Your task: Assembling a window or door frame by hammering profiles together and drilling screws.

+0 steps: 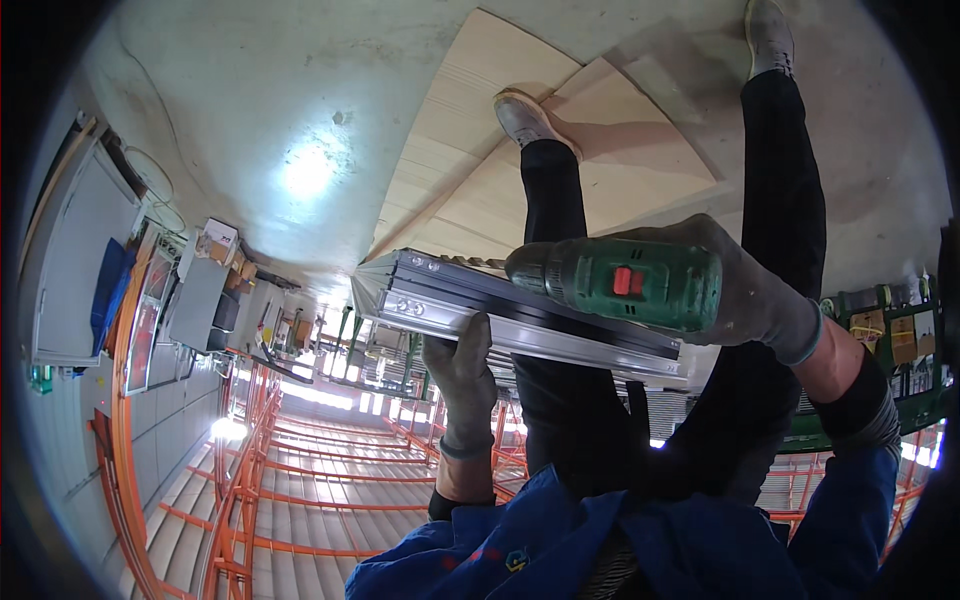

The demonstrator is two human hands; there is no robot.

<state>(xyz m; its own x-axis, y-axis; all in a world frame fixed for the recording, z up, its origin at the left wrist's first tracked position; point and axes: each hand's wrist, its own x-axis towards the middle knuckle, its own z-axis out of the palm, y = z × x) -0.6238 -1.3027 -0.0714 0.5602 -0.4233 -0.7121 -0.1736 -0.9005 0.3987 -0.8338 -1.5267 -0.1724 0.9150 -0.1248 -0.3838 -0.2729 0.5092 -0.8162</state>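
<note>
In my right hand (755, 290), gloved in dark grey, is a green power drill (640, 285) with a red switch. The hand is closed round its body, and the handle is hidden. A long spiral drill bit (470, 262) reaches left from the chuck, along the far edge of a metal profile (520, 315). This profile is long, silver and black, with fittings near its left end. My gloved left hand (465, 375) grips it from the near side, thumb across the silver face and other fingers hidden. Whether the bit touches the profile, I cannot tell.
Cardboard sheets (460, 150) lie on the floor under one shoe (525, 115). Far left stand grey cabinets (85, 250) and stacked boxes (215, 245). At the right, a green rack (890, 345) holds parts. A cable (150, 90) runs along the floor at upper left.
</note>
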